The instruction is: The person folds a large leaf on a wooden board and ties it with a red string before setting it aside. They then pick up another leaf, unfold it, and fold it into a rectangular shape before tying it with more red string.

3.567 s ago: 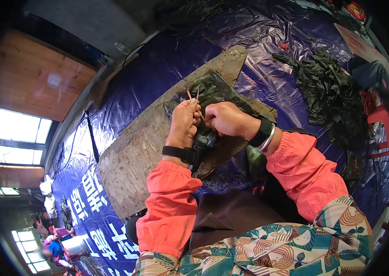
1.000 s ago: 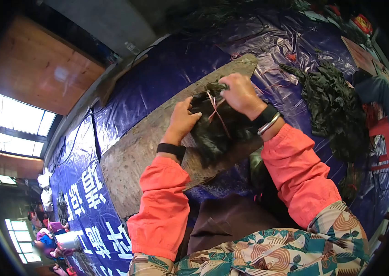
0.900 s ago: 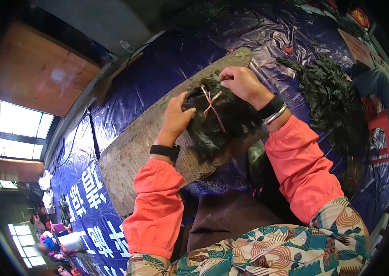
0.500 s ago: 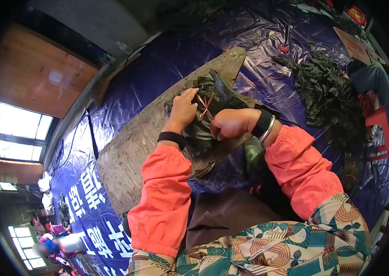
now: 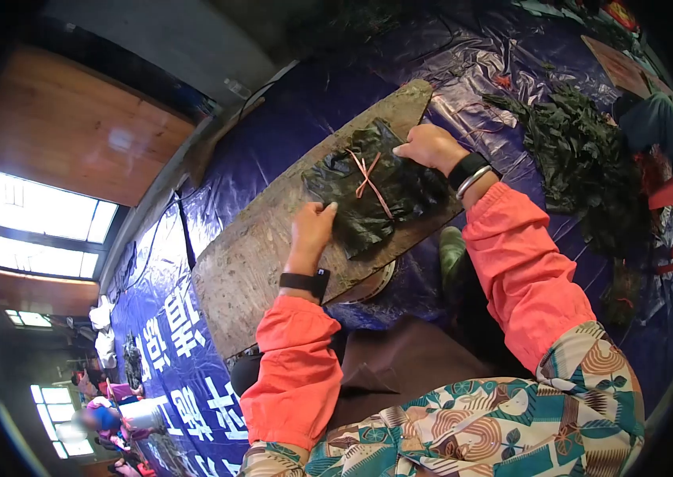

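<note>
A dark green, shiny leafy sheet (image 5: 416, 191) lies spread on a worn wooden board (image 5: 249, 262) in front of me. Thin pinkish strips (image 5: 366, 175) cross on top of it. My left hand (image 5: 312, 230) is closed at the sheet's left edge, thumb and finger pinched on it. At the upper right edge my right hand (image 5: 432, 149) is also closed, fingertips pinching the sheet. A round rim (image 5: 372, 286) shows partly from under the board's near edge.
A heap of dark green leaves (image 5: 583, 159) lies to the right on a blue tarp (image 5: 273, 135) with white lettering. Beyond it stands a red plastic stool (image 5: 670, 215) by a person's trouser leg (image 5: 646, 127). Other people (image 5: 110, 417) are far off at lower left.
Both hands have moved apart from the crossed strips, the left down and the right up and outward, to the sheet's edges. The sheet now lies flatter and more spread out.
</note>
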`<state>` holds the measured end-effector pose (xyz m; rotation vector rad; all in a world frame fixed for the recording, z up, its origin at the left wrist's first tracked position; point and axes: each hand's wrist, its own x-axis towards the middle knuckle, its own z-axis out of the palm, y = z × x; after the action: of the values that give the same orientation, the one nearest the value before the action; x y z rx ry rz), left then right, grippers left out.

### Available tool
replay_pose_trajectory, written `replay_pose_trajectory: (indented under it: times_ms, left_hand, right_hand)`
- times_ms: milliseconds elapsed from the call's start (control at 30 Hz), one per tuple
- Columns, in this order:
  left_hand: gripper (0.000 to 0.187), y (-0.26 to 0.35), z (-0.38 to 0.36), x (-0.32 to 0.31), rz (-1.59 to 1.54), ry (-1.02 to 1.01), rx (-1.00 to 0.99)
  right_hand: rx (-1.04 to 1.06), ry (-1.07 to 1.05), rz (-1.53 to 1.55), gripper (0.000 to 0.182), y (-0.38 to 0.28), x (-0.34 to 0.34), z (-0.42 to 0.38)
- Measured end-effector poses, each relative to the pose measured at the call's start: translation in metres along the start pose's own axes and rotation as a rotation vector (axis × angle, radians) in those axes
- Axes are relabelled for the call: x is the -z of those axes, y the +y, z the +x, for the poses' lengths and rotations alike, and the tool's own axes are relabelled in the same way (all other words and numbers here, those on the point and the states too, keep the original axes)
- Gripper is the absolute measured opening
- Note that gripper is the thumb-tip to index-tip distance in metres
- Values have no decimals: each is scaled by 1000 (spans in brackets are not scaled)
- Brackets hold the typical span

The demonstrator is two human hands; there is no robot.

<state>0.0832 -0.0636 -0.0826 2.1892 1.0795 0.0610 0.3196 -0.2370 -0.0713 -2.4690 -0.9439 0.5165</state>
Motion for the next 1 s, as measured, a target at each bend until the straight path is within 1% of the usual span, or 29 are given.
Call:
replay_pose_trajectory:
  times_ms: [33, 67, 133, 167, 233, 267, 300, 333, 367, 400, 433, 467, 533, 600, 667, 700, 767, 833, 867, 933, 1000]
  left_hand:
    - [42, 6, -3, 0, 67, -74, 26]
    - [42, 9, -7, -3, 70, -64, 30]
    - [42, 9, -10, -12, 172, 124, -93]
    - [42, 7, -8, -13, 142, 126, -90]
    - [40, 3, -3, -16, 99, 124, -66]
    - [39, 0, -1, -18, 49, 119, -37]
    - [39, 1, -1, -16, 58, 117, -41]
    - [34, 2, 0, -13, -185, 6, 98]
    - [29, 3, 0, -11, -429, -106, 238]
    - [29, 8, -4, -9, -421, -107, 237]
    - [25, 15, -10, -6, -515, -133, 274]
    - [20, 22, -16, -3, -611, -158, 312]
    - [17, 25, -19, -2, -640, -157, 314]
    - [15, 28, -23, -1, -674, -151, 317]
    - [17, 32, -28, -1, -803, -170, 180]
    - [17, 32, -29, -2, -804, -167, 180]
    - [18, 32, -31, -4, -1011, -146, 82]
    - [18, 34, -36, 1, -997, -126, 64]
    - [18, 35, -38, 3, -980, -110, 49]
    - [18, 38, -42, 4, -975, -110, 9]
    - [18, 43, -47, 4, -973, -95, -36]
  right_hand:
    - [-46, -28, -22, 45, -5, 3, -3]
    - [-35, -29, -18, 45, -6, 1, -2]
    - [-41, 25, -30, 46, -4, -3, -1]
    - [-39, 28, -22, 46, -2, -5, 0]
    - [-136, -7, 4, 34, -9, 1, -7]
    - [-139, -6, 13, 34, -10, 0, -8]
    - [-112, 48, 17, 30, -9, -3, -9]
    - [-86, 100, 21, 26, -8, -5, -9]
    - [-89, 101, 29, 26, -7, -8, -7]
    - [-46, 139, 72, 26, -6, -11, -3]
    - [-2, 177, 114, 27, -6, -11, -2]
    - [-6, 177, 119, 27, -6, -12, -3]
    - [39, 246, 190, 27, -9, -9, -7]
    - [36, 233, 188, 27, -9, -9, -4]
    - [39, 220, 183, 27, -9, -9, -3]
    - [63, 220, 172, 25, -11, -8, -5]
    - [93, 221, 157, 24, -17, -5, -8]
    - [322, 282, 357, 21, -27, -4, -12]
    - [330, 280, 358, 21, -34, -5, -15]
    - [414, 299, 514, 22, -52, -10, -27]
    - [490, 297, 560, 20, -70, -17, -47]
